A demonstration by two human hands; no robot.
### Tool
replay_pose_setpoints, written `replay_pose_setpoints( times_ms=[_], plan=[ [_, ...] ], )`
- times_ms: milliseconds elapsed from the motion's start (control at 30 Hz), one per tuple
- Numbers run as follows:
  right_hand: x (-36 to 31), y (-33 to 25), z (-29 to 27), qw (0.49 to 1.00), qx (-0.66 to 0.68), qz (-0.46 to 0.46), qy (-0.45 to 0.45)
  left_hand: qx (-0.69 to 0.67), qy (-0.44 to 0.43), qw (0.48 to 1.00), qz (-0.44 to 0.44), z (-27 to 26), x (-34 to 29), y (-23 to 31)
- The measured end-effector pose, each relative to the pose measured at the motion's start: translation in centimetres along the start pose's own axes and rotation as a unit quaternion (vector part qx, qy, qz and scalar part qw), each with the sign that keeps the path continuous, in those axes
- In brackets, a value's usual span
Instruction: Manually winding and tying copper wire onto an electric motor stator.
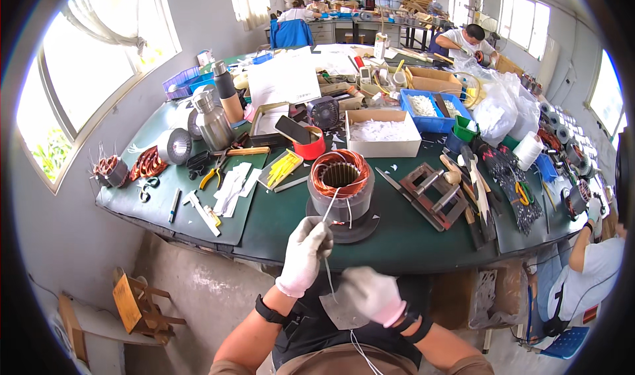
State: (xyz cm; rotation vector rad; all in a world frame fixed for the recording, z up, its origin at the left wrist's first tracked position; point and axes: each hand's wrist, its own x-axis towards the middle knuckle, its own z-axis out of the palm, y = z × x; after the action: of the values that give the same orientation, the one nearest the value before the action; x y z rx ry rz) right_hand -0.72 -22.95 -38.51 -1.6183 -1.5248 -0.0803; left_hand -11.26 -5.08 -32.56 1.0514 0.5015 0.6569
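A motor stator [361, 203] with copper windings [358, 165] on its top stands upright on a round dark base [366, 231] at the table's near edge. A thin white cord [330, 206] runs down from its windings. My left hand [305, 252], in a white glove, is closed on this cord just in front of the stator, and the cord's tail hangs below. My right hand [374, 294], also gloved, is to the right and lower, over my lap. Motion smears its fingers, so whether it holds anything is unclear. A greyish flat piece [338, 310] lies beneath it.
Right of the stator lie a metal frame [433, 196] and several long-handled tools. Behind stand a red round container [309, 147] and a box of white pieces [382, 133]. Yellow-handled pliers [210, 175] and a caliper [202, 213] lie left. A co-worker [589, 269] sits at right.
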Motion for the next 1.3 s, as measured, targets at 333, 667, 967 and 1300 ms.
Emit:
replay_pose_setpoints(
  times_ms=[333, 667, 967, 1300],
  plan=[
    [9.1, 2.9, 0.3, 0.929, 0.209, 0.303, 0.026, 0.082, 0.006, 0.996, 0.031, -0.1, -0.8, -0.1],
    [6.2, -0.2, -3.2, 0.972, 0.207, 0.010, -0.112, 0.075, -0.051, 0.995, -0.048, 0.4, 1.5, -1.9],
    [4.0, 2.5, -1.3, 0.725, 0.585, 0.362, 0.016, -0.138, 0.021, 0.982, -0.124, 0.2, 1.4, -3.3],
    [6.9, 3.8, 0.8, 0.727, 0.581, 0.365, 0.029, -0.047, 0.001, 0.986, -0.158, -1.0, 1.5, -2.9]
  ],
)
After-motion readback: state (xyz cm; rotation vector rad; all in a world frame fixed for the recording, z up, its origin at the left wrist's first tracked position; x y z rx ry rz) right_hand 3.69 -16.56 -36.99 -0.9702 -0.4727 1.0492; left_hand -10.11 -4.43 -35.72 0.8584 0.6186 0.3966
